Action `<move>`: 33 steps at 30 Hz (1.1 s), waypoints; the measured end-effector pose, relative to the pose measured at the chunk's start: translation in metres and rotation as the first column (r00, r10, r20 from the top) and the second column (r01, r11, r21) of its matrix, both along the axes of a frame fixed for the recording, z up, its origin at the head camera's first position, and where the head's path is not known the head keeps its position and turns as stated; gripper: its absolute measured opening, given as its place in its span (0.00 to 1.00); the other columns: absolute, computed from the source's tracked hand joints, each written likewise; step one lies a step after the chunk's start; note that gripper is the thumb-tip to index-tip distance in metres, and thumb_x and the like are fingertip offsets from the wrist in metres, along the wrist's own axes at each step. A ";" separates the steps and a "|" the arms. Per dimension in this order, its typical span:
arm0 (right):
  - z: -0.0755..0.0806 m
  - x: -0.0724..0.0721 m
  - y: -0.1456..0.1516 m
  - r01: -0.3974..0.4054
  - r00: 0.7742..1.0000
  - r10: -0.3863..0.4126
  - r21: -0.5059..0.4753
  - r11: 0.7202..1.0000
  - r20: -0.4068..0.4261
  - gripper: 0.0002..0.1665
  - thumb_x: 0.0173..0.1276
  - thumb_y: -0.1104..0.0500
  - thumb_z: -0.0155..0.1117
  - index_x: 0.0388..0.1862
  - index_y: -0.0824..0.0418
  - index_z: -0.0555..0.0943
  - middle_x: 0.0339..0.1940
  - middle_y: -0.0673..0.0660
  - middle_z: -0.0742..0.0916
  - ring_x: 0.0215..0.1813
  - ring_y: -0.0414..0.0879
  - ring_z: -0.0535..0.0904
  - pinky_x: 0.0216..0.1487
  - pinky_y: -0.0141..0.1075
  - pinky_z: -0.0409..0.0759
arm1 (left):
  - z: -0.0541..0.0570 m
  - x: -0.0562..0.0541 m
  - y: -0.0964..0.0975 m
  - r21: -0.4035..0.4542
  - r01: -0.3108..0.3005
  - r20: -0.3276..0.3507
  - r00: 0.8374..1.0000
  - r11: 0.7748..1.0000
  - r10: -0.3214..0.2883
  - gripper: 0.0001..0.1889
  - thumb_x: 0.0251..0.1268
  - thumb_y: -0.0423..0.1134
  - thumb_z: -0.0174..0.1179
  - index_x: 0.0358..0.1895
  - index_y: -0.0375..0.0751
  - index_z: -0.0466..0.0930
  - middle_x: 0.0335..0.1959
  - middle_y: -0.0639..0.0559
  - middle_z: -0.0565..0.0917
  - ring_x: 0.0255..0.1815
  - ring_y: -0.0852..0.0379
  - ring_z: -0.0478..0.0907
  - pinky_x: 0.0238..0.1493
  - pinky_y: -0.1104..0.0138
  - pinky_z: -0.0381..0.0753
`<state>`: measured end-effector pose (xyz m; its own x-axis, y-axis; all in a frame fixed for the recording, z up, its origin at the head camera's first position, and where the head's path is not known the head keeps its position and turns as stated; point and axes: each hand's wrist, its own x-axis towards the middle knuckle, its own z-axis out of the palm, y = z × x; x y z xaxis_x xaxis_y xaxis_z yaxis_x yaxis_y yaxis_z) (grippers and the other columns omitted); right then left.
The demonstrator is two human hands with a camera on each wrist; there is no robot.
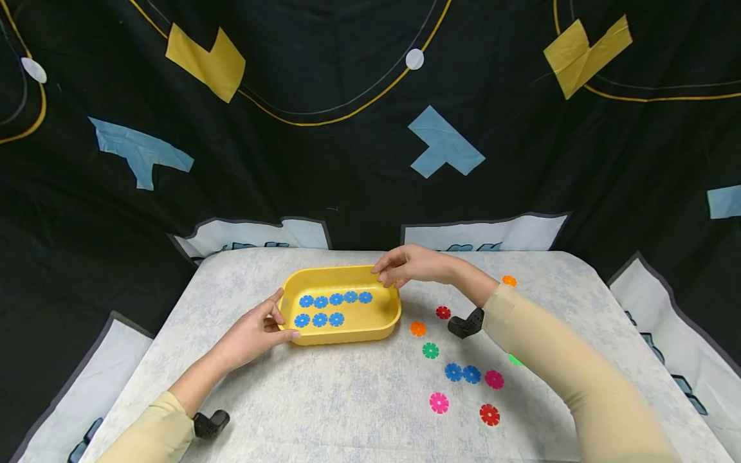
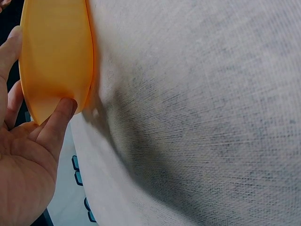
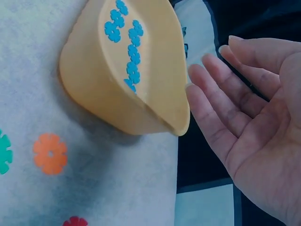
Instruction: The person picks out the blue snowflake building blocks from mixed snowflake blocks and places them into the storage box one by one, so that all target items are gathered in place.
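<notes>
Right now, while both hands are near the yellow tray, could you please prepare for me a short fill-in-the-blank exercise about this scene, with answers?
1. The person's ____ hand holds one end of the yellow tray between thumb and fingers.
2. All the flower-shaped pieces inside the tray are ____ in colour.
3. Of their two rows, the one farther from the person has ____ pieces.
4. In the head view, the loose pieces lie on the table to the ____ of the tray.

Missing words: left; blue; five; right.
</notes>
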<state>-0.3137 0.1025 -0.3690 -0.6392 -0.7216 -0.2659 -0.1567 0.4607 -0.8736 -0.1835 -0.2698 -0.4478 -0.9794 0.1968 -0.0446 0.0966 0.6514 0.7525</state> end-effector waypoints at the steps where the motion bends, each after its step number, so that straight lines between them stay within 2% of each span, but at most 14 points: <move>1: -0.001 0.001 0.003 0.009 1.000 -0.009 -0.010 1.000 0.004 0.19 0.74 0.55 0.66 0.61 0.57 0.82 0.59 0.54 0.85 0.59 0.59 0.80 0.63 0.54 0.79 | 0.000 0.000 0.000 0.001 0.000 0.000 1.000 1.000 0.000 0.25 0.60 0.53 0.75 0.41 0.40 0.71 0.83 0.40 0.51 0.60 0.45 0.81 0.50 0.65 0.82; 3: -0.003 0.002 0.008 0.026 1.000 -0.026 -0.031 0.999 0.007 0.19 0.74 0.56 0.66 0.61 0.58 0.82 0.59 0.54 0.85 0.60 0.61 0.80 0.63 0.54 0.79 | 0.000 0.000 0.000 0.004 -0.001 0.002 1.000 1.000 0.001 0.25 0.60 0.53 0.75 0.41 0.40 0.71 0.83 0.40 0.51 0.60 0.45 0.81 0.50 0.64 0.82; 8: -0.007 0.007 0.024 0.087 0.996 -0.087 -0.068 0.994 -0.001 0.20 0.74 0.56 0.66 0.62 0.60 0.81 0.61 0.58 0.84 0.59 0.58 0.81 0.60 0.47 0.82 | -0.001 0.000 -0.001 0.008 -0.002 0.003 1.000 1.000 0.002 0.26 0.60 0.54 0.75 0.41 0.40 0.70 0.83 0.40 0.51 0.61 0.44 0.80 0.52 0.64 0.82; 10: -0.009 0.009 0.031 0.119 0.993 -0.121 -0.066 0.991 -0.016 0.21 0.74 0.55 0.67 0.63 0.60 0.81 0.60 0.60 0.84 0.57 0.56 0.82 0.57 0.43 0.84 | -0.002 0.000 -0.001 0.008 -0.001 0.003 1.000 1.000 0.001 0.26 0.60 0.55 0.75 0.41 0.40 0.70 0.83 0.41 0.51 0.61 0.44 0.80 0.52 0.64 0.82; 16: -0.011 0.018 0.053 0.199 0.978 -0.200 -0.037 0.979 -0.058 0.22 0.73 0.52 0.69 0.62 0.58 0.82 0.56 0.59 0.86 0.53 0.53 0.82 0.56 0.43 0.84 | -0.003 -0.001 -0.002 0.001 -0.001 -0.003 1.000 1.000 0.001 0.26 0.59 0.55 0.75 0.40 0.40 0.71 0.83 0.41 0.51 0.60 0.45 0.81 0.50 0.64 0.82; 20: -0.017 0.027 0.067 0.206 0.975 -0.208 -0.033 0.978 -0.075 0.21 0.73 0.53 0.69 0.61 0.58 0.82 0.54 0.57 0.87 0.52 0.54 0.82 0.56 0.44 0.84 | -0.003 -0.001 -0.001 0.005 0.002 -0.010 1.000 1.000 -0.002 0.26 0.59 0.54 0.75 0.40 0.40 0.71 0.83 0.41 0.51 0.59 0.46 0.81 0.50 0.64 0.82; 27: -0.034 0.047 0.091 0.217 0.975 -0.218 -0.034 0.976 -0.033 0.19 0.72 0.55 0.69 0.59 0.58 0.83 0.53 0.61 0.87 0.57 0.66 0.79 0.62 0.55 0.80 | -0.002 -0.002 -0.001 0.002 0.002 -0.012 1.000 1.000 -0.002 0.26 0.58 0.55 0.76 0.40 0.40 0.71 0.83 0.41 0.51 0.58 0.46 0.82 0.51 0.64 0.82; 31: -0.044 0.058 0.101 0.206 0.977 -0.206 -0.013 0.979 -0.053 0.19 0.73 0.57 0.68 0.60 0.61 0.83 0.54 0.65 0.86 0.55 0.64 0.80 0.61 0.58 0.79 | -0.003 -0.002 -0.001 0.005 -0.001 -0.009 1.000 1.000 0.001 0.26 0.58 0.54 0.76 0.40 0.41 0.71 0.83 0.41 0.51 0.58 0.47 0.82 0.52 0.64 0.82; 33: -0.048 0.063 0.105 0.197 0.977 -0.196 0.012 0.980 -0.083 0.20 0.73 0.56 0.68 0.60 0.62 0.83 0.54 0.64 0.86 0.53 0.61 0.80 0.58 0.55 0.81 | -0.003 -0.002 -0.001 0.008 -0.002 -0.007 1.000 1.000 0.002 0.26 0.58 0.54 0.76 0.40 0.41 0.71 0.83 0.41 0.51 0.58 0.47 0.82 0.52 0.64 0.82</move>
<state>-0.2504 0.2074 -0.4174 -0.7880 -0.5746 -0.2208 -0.1312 0.5073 -0.8518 -0.1853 -0.2709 -0.4509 -0.9801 0.1953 -0.0361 0.1008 0.6459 0.7567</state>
